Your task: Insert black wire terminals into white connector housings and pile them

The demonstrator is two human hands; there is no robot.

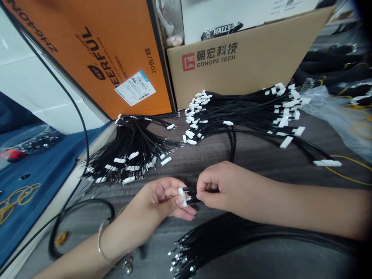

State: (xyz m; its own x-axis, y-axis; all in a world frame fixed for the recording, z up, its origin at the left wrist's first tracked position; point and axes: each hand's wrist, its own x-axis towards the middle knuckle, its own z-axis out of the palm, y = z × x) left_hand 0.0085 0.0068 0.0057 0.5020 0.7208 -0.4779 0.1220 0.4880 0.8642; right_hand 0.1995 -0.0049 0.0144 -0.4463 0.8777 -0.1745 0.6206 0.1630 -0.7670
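Note:
A small white connector housing (183, 197) is pinched between the thumb and fingers of my left hand (165, 199). Black wires (190, 190) with metal terminals run from its right side. My right hand (213, 186) is closed round these wires, a short way from the housing; how deep each terminal sits is too small to tell. Below both hands lies a thick bundle of loose black wires (221, 240), its shiny crimped ends pointing left. Beyond my left hand spreads a pile of black wires with white connectors (136, 143).
A large stack of wire harnesses (244, 110) lies at the back, before a brown cardboard box (250, 58). An orange box (116, 50) stands at the back left. A black cable (83, 128) loops down the left side. Yellow rubber bands (17, 199) lie on blue cloth.

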